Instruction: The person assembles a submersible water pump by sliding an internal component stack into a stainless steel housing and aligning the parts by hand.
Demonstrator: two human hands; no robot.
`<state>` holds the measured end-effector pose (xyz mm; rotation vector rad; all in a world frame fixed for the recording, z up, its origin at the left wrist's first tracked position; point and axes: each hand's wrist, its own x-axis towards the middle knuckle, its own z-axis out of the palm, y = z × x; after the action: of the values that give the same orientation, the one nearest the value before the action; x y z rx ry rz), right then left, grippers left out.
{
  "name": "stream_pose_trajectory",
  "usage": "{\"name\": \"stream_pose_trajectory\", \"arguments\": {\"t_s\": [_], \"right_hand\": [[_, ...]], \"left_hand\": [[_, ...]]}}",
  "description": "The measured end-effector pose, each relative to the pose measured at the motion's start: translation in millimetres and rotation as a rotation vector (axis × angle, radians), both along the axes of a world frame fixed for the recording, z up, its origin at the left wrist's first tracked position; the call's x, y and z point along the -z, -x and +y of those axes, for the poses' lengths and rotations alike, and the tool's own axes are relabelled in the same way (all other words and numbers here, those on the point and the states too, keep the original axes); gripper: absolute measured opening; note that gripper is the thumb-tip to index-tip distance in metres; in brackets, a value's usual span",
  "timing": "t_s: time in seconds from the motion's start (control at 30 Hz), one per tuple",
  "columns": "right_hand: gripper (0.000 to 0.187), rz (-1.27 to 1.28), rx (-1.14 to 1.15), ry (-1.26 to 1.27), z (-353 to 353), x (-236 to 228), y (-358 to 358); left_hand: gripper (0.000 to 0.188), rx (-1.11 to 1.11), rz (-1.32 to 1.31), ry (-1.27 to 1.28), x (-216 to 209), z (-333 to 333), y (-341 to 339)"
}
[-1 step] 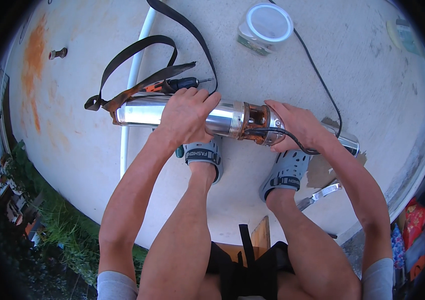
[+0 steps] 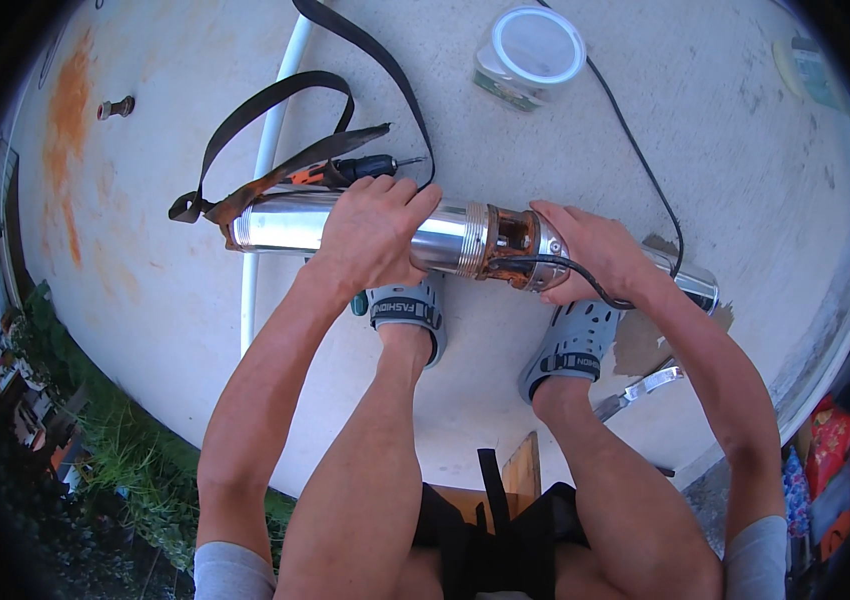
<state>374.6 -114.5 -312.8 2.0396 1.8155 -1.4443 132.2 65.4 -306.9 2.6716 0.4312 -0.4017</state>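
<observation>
A long metal cylinder, which looks like a submersible pump (image 2: 285,222), lies crosswise above my feet. My left hand (image 2: 375,225) wraps round its shiny tube, left of a threaded ring. Rusty brown parts show in the open collar (image 2: 517,238) between the two tube sections. Just right of this collar, my right hand (image 2: 595,250) grips the pump; its palm side is hidden. A black cable (image 2: 585,275) runs from the collar under my right wrist. The pump's right end (image 2: 695,285) shows beyond that wrist. At the left end, a dark strap (image 2: 245,195) touches the pump.
A power screwdriver or drill (image 2: 365,167) lies behind the pump. A white pipe (image 2: 270,140) passes beneath it. Further off are a lidded plastic tub (image 2: 535,60) and a rusty fitting (image 2: 117,108). A metal-handled tool (image 2: 640,392) and wet patch (image 2: 640,345) are beside my right shoe.
</observation>
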Motion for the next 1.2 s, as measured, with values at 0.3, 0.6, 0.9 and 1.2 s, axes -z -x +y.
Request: {"name": "stream_pose_trajectory", "arguments": {"t_s": [0.3,0.6,0.9,1.2], "right_hand": [[0.098,-0.085,-0.007,-0.109,-14,9,8],[0.093,-0.146,0.048,-0.229,-22,3,21],[0.093,-0.133,0.044,-0.240,-22,5,18],[0.089,-0.073,0.052,-0.200,-17,10,10]], "left_hand": [[0.076,0.020,0.072,0.021,-2,2,-4],[0.076,0.045,0.137,0.062,-1,6,-10],[0.076,0.020,0.114,0.058,-3,5,-8],[0.077,0.025,0.064,0.015,-4,-2,-3]]}}
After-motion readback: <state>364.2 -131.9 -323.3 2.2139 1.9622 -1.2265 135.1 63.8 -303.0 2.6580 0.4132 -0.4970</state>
